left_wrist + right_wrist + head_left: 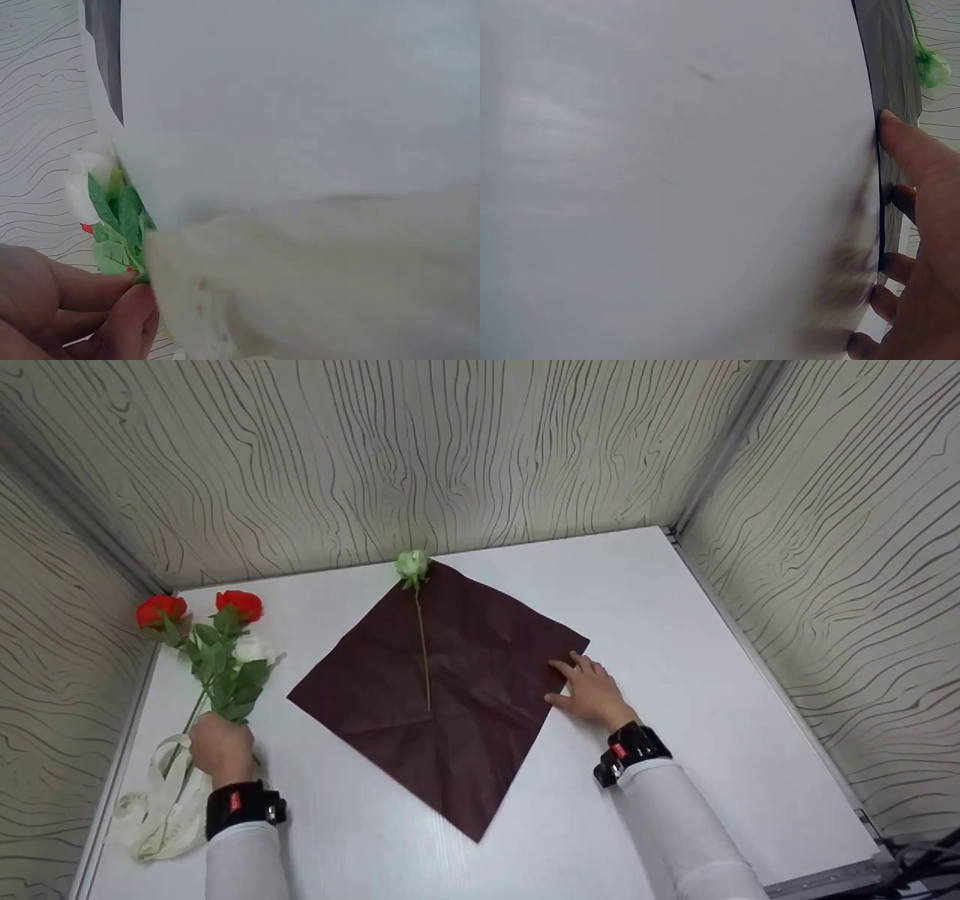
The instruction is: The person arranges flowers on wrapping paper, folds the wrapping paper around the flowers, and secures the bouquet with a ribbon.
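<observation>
At the table's left side my left hand (222, 744) grips low among rose stems. In the left wrist view, thumb and finger pinch just below the green leaves (109, 214) of a white rose (82, 187). Two red roses, one farther left (159, 611) and one above the white bloom (241, 604), lie beside it. My right hand (596, 695) rests with spread fingers on the right edge of a dark maroon wrapping sheet (495, 682), near its right corner. A pale green rose (412, 567) lies on that sheet, its bare stem pointing down toward the middle.
A cream ribbon (161, 829) lies in loose loops beside and below my left hand; it crosses the left wrist view in front. Wood-patterned panels (450, 450) wall the white table (712, 682) at the back and sides. Dark cables (930, 859) hang at the lower right.
</observation>
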{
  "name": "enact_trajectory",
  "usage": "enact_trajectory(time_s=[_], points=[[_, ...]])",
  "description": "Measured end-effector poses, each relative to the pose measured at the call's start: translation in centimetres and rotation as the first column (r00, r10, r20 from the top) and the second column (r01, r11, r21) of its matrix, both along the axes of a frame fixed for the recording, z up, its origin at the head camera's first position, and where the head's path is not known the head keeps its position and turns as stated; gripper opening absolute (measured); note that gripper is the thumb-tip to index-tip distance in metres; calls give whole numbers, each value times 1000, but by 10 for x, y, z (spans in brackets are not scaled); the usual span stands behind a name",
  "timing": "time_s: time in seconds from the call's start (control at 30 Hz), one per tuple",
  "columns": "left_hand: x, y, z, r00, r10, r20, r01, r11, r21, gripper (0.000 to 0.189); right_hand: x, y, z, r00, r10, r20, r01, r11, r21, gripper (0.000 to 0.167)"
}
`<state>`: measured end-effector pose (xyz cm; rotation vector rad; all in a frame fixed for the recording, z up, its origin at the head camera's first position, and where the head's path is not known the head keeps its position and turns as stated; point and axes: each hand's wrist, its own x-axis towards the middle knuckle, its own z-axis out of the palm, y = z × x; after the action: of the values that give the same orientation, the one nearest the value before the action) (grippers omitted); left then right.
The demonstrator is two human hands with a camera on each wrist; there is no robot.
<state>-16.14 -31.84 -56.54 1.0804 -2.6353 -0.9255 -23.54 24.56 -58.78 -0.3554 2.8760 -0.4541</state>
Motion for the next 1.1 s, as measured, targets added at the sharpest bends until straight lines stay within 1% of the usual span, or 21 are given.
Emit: enact_trajectory(time_s=[0.23, 0.4, 0.47, 0.6, 0.73, 0.83, 0.97, 1.07, 1.1], points=[[-2, 6, 9, 994, 3, -113, -4, 1000, -6, 25, 0, 1, 0, 1000, 3, -22, -3, 1000, -13, 69], [-8, 17, 16, 981, -1, -193, 0, 1000, -9, 24, 1, 2, -2, 1000, -1, -30, 1, 1000, -11, 69], [-11, 23, 19, 975, -17, -220, 13, 1000, -20, 26, 0, 2, -3, 999, 4, -35, -5, 1000, -11, 70], [-19, 39, 23, 964, -72, -257, 62, 997, -47, 29, -1, 1, -1, 999, 11, -32, -11, 1000, 1, 70], [-32, 67, 27, 935, -136, -328, 133, 991, -32, 26, -1, 3, 1, 999, 11, -32, -11, 1000, 7, 69], [-42, 96, 31, 903, -176, -393, 195, 981, 7, 27, -1, 3, 2, 1000, 6, -23, -6, 1000, 6, 69], [-54, 138, 34, 856, -244, -455, 290, 956, 32, 25, 0, 2, 2, 1000, -2, -16, 2, 1000, -1, 69], [-62, 167, 34, 827, -291, -482, 348, 937, 32, 25, 0, 1, 1, 1000, -2, -18, 2, 1000, -11, 68], [-63, 176, 34, 819, -303, -488, 363, 931, 31, 28, 0, 1, 1, 1000, -1, -19, 1, 1000, -11, 68]])
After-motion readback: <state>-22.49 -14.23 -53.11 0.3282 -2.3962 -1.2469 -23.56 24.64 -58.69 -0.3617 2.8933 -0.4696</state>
